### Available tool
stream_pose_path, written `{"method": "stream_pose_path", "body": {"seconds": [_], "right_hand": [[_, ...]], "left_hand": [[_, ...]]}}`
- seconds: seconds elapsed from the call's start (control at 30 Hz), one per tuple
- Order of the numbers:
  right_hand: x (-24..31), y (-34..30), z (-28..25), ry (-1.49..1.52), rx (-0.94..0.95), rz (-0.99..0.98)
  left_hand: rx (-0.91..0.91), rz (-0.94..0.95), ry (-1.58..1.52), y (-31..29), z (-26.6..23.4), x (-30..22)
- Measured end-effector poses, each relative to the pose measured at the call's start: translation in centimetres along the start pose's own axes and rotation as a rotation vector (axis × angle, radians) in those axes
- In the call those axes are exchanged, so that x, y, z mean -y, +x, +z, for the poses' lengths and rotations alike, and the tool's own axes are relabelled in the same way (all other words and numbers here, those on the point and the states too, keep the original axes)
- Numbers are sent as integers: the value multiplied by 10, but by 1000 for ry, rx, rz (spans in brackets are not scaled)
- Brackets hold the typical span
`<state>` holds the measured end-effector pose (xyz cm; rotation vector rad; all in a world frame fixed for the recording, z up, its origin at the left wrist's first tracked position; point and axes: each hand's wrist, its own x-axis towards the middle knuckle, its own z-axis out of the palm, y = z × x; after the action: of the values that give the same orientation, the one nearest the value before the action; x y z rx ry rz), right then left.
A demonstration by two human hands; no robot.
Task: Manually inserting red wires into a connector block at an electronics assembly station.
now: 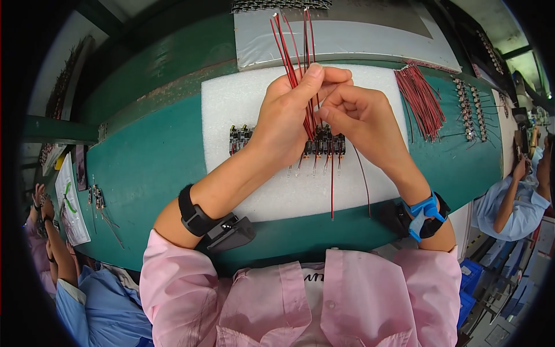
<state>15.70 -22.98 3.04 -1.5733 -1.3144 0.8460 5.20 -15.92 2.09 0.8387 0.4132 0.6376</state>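
Note:
My left hand (287,110) is closed around a bundle of thin red and black wires (285,53), whose ends fan out above the fingers. Beside it, my right hand (361,113) is closed, thumb and fingertips pinched together against the lower part of the bundle; what lies in the pinch is hidden. Below both hands, a row of small black circuit boards (325,146) rests on a white foam sheet (254,199), partly covered by my left hand and wrist. Short clear-tipped leads stick out of the boards' near side. Two longer wires (332,191) trail toward the near edge.
A pile of red wires (419,104) lies right of the foam on the green table (144,168), with strips of small parts (465,110) beyond. More small parts (99,199) and a paper sheet (72,202) are at left. A silver-grey panel (347,43) stands behind. Co-workers sit at both sides.

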Motion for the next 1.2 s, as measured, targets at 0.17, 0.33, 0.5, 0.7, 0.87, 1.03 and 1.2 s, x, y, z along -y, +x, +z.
{"method": "stream_pose_path", "body": {"seconds": [0.17, 0.33, 0.5, 0.7, 0.87, 1.03, 1.2], "right_hand": [[0, 1, 0, 71, 38, 96], [7, 1, -2, 151, 103, 114], [6, 3, -15, 508, 36, 231], [6, 4, -13, 508, -55, 146], [6, 5, -9, 439, -82, 117], [12, 1, -6, 410, -68, 145], [8, -5, -8, 387, -27, 128]], "left_hand": [[-3, -23, -6, -2, -2, -1], [48, 7, 35, 0, -2, 0], [-149, 88, 266, -1, -5, -14], [45, 57, 785, -10, -6, -17], [61, 82, 752, -11, -10, -16], [77, 91, 776, -17, -11, -21], [105, 74, 770, -21, -10, -19]]}}
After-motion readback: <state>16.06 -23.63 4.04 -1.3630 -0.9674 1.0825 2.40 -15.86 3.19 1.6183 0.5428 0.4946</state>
